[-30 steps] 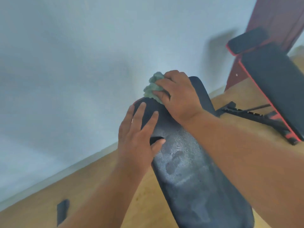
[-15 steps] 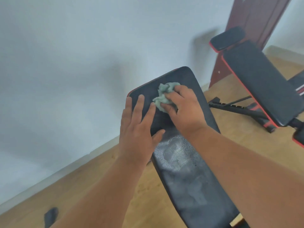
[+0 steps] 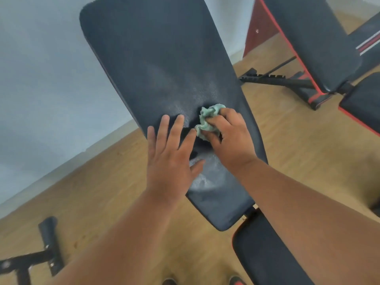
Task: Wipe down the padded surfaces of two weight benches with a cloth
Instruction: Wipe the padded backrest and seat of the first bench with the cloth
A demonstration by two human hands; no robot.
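My right hand (image 3: 228, 138) is bunched round the cloth (image 3: 207, 122), a crumpled pale-green wad, soft and thin-looking, pressed to the lower-mid part of the near backrest pad (image 3: 162, 64). Left hand (image 3: 170, 161) lies flat just beside it, fingers straight and spread, bracing on the pad's edge, holding nothing.

Progress, as I judge it: w/ the cloth this low, this pad is partly done. Smeary grey patches show approx. below and around my hands, prob. damp wipe marks; upper part looks matte and even, can't tell if wiped. The seat pad (image 3: 267, 254) by my right arm and the second bench (image 3: 314, 44) look still to do.

Pads are black pebbled vinyl w/ rounded corners and red trim. Frames black metal, floor (image 3: 92, 192) pale wood.
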